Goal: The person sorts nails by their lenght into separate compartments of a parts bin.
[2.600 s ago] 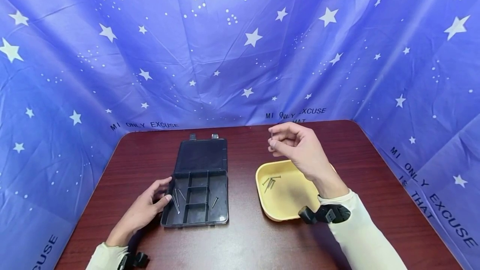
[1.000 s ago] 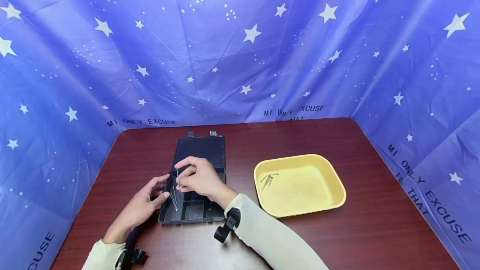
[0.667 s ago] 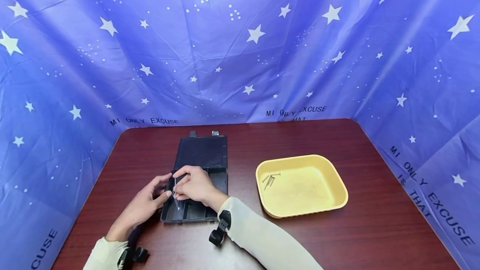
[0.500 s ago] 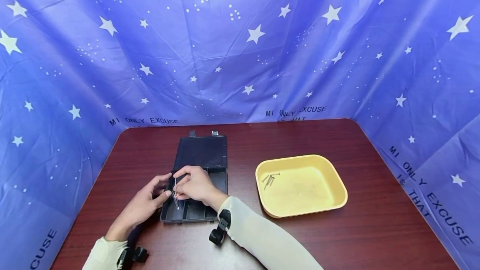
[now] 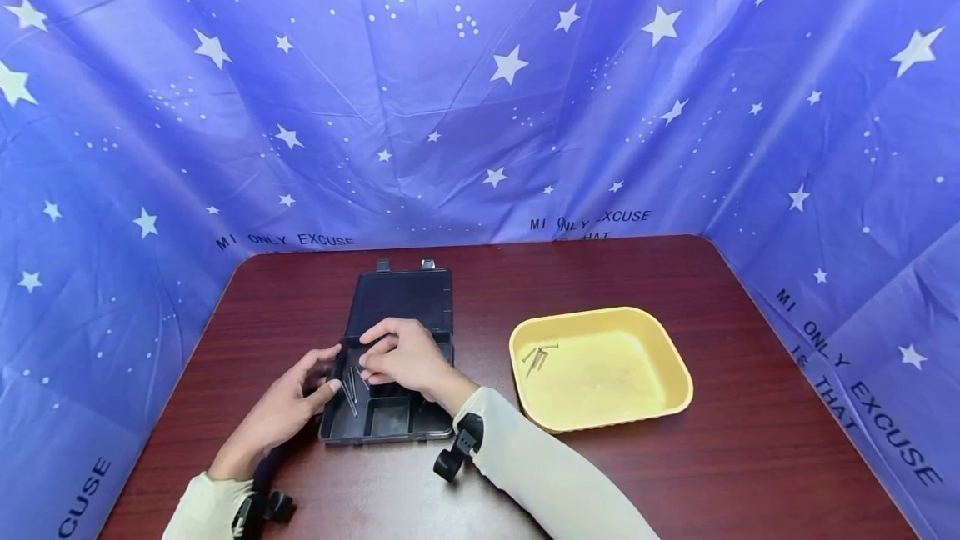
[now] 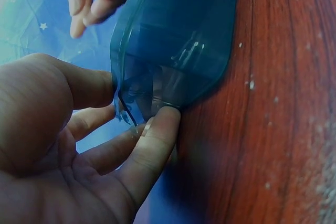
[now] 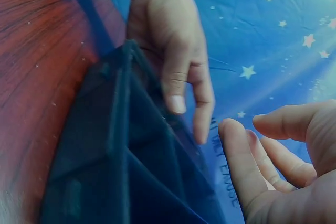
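A black compartment box lies with its lid folded back. My left hand grips its left edge, thumb on the rim and fingers against the outer wall, as the left wrist view shows up close. Several thin metal nails lie in the long left compartment. Just above that compartment hovers my right hand. Its thumb and index finger stand apart with nothing between them in the right wrist view. The hand covers the middle and right compartments in part.
To the right on the brown table stands a yellow tray, with several nails near its left wall. A blue star-print cloth encloses the table's back and sides.
My right hand came from over the yellow tray to the box with a nail, lowered it into the left compartment, let go and lifted slightly. My left hand stayed on the box edge.
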Motion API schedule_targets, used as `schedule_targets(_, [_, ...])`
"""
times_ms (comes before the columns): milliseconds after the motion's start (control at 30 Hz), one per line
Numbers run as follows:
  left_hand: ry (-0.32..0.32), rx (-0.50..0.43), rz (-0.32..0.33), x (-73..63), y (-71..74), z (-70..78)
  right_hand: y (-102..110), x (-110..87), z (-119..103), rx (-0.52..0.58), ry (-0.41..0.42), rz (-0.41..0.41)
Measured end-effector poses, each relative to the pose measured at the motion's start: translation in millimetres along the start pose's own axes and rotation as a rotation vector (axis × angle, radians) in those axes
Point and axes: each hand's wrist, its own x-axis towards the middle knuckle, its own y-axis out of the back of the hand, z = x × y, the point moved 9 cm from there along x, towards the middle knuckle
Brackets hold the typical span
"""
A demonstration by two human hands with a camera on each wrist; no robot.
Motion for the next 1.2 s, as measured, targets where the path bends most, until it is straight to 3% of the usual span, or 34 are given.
schedule_targets(267, [0.003,0.009,0.009,0.4,-0.3,-0.5,27.0,-21.2,-32.2,0.063,0.066,-0.002])
schedule_targets(500, [-0.002,0.019,0.019,0.8,3.1,0.0,59.6,-45.2,-60.1,0.026,0.138,-0.002])
schedule_targets(733, [-0.008,0.033,0.025,-0.1,3.8,-0.8,101.5,-69.0,-75.8,-0.015,0.179,0.065])
schedule_targets(933, [-0.011,0.011,0.024,-0.7,2.7,-0.5,141.9,-86.0,-82.3,-0.049,0.21,0.137])
schedule_targets(1200, [-0.015,0.014,0.014,-0.3,0.4,-1.3,198.4,-99.0,-62.1,-0.105,0.154,0.234])
